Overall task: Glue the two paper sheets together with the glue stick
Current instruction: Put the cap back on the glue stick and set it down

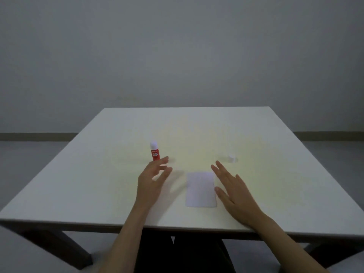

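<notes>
Paper (201, 189) lies flat on the table (78, 184) between two open, empty hands: left hand (152, 181) near the upright glue stick (155, 151), right hand (231, 189) beside the paper, cap (231, 157) beyond

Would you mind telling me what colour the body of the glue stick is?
Red, with a white top; the glue stick shows in the head view.

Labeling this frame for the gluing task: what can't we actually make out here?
- Paper, head view: reads as one white rectangle; whether two sheets are stacked cannot be told.
- Glue stick: label print too small and blurred to read.
- Small white object: too small to tell; maybe a cap.
- Left hand: fingers motion-blurred.
- Right hand: contact with the table unclear.
</notes>
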`<act>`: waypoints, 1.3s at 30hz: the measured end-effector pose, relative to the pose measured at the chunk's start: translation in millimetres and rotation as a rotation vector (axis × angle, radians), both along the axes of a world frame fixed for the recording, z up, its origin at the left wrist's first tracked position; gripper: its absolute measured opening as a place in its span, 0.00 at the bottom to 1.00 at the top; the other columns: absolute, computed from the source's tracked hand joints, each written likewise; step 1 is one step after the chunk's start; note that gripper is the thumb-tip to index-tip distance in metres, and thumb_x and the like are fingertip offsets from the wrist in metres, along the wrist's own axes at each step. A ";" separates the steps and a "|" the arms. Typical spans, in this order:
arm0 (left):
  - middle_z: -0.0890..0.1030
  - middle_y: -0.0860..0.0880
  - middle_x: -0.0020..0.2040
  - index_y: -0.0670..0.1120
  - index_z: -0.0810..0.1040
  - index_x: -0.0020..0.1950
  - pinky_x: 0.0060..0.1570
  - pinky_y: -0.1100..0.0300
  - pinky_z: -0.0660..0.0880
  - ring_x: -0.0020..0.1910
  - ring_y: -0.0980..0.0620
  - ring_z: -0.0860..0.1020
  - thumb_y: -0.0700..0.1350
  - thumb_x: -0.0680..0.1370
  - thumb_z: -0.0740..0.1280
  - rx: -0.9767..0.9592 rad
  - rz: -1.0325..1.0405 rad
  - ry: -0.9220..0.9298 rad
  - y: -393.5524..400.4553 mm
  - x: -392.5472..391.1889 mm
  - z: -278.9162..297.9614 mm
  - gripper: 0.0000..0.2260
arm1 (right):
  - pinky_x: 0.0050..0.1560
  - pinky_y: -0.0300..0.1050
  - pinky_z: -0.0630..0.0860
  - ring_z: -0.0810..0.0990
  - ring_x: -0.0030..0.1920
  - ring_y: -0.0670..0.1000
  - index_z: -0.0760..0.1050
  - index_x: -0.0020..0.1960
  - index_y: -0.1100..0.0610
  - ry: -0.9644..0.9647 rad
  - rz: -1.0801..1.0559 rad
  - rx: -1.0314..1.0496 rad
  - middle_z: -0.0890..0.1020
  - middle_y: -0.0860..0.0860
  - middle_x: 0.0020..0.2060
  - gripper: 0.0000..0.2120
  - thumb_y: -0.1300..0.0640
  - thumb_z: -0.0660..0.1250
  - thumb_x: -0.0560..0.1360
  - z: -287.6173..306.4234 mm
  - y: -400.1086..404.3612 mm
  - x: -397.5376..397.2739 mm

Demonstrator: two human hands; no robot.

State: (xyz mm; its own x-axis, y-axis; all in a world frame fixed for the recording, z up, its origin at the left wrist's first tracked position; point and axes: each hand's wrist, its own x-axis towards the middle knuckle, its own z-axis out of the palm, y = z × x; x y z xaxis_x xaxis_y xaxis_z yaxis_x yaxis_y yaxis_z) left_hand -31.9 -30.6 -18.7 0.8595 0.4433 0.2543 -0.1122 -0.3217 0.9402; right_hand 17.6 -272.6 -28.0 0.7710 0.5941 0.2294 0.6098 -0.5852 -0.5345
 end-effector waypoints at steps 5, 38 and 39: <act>0.79 0.45 0.59 0.44 0.73 0.65 0.57 0.58 0.74 0.56 0.50 0.78 0.39 0.70 0.74 -0.129 0.380 0.052 16.0 19.5 5.5 0.24 | 0.44 0.35 0.74 0.83 0.41 0.55 0.82 0.45 0.60 -0.232 -0.309 0.368 0.85 0.53 0.40 0.07 0.69 0.71 0.70 3.7 -8.1 -4.1; 0.87 0.50 0.42 0.49 0.84 0.44 0.46 0.62 0.80 0.45 0.50 0.85 0.36 0.71 0.71 -0.213 -0.366 -0.057 -32.4 29.9 86.3 0.08 | 0.36 0.38 0.74 0.80 0.35 0.49 0.79 0.53 0.56 0.665 0.290 0.625 0.84 0.50 0.36 0.09 0.54 0.64 0.77 57.9 49.2 26.5; 0.87 0.50 0.41 0.50 0.85 0.43 0.46 0.63 0.80 0.45 0.50 0.85 0.36 0.70 0.72 -0.200 -0.332 -0.072 -35.5 30.2 85.7 0.09 | 0.35 0.38 0.73 0.79 0.32 0.48 0.80 0.48 0.56 0.544 0.184 0.660 0.83 0.48 0.33 0.05 0.57 0.67 0.75 54.0 52.8 24.0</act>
State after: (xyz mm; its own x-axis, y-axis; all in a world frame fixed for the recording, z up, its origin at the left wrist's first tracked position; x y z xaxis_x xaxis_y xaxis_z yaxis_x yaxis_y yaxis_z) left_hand -1.6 -66.1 67.0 0.9477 0.1914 0.2554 -0.2467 -0.0682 0.9667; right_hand 41.6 -219.8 26.0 0.7786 0.5952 0.1987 0.2260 0.0293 -0.9737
